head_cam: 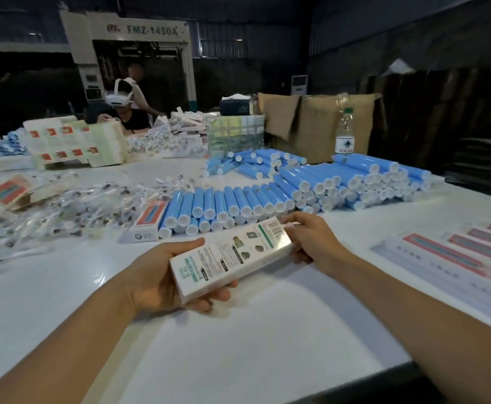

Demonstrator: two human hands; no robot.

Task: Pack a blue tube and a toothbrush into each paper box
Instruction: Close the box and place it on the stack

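A white paper box (229, 258) with green print is held above the white table (238, 345), lying slanted from lower left to upper right. My left hand (162, 278) grips its near end from below, thumb along the top edge. My right hand (311, 240) holds the far end, fingers curled around it. Behind the box lies a big pile of blue tubes (296, 193) with white caps. Wrapped toothbrushes (72, 211) in clear film are heaped at the left. Whether anything is inside the held box cannot be seen.
Another box (146, 223) lies by the tubes. Finished boxes (454, 255) line up at the right. Flat box blanks (72, 141), a water bottle (345, 132) and cardboard cartons (320, 123) stand behind. A person with a headset (121, 106) sits across the table.
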